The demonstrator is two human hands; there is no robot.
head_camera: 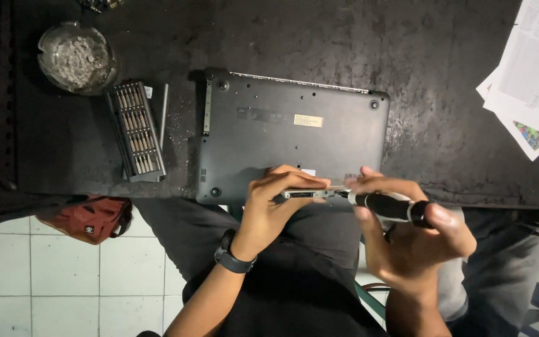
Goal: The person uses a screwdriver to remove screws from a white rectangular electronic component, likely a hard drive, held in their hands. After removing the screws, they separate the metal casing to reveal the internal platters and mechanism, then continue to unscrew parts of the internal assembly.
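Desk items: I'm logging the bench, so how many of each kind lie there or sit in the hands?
Laptop: 1
Bit case: 1
Metal rod: 1
Ashtray: 1
Paper stack: 1
Screwdriver, in right hand: 1
Total: 6

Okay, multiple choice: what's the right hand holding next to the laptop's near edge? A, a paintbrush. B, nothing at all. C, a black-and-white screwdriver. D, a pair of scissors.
C: the right hand grips a screwdriver with a black-and-white handle, its tip at the near edge of the upturned laptop, where the left hand holds a small silver part.
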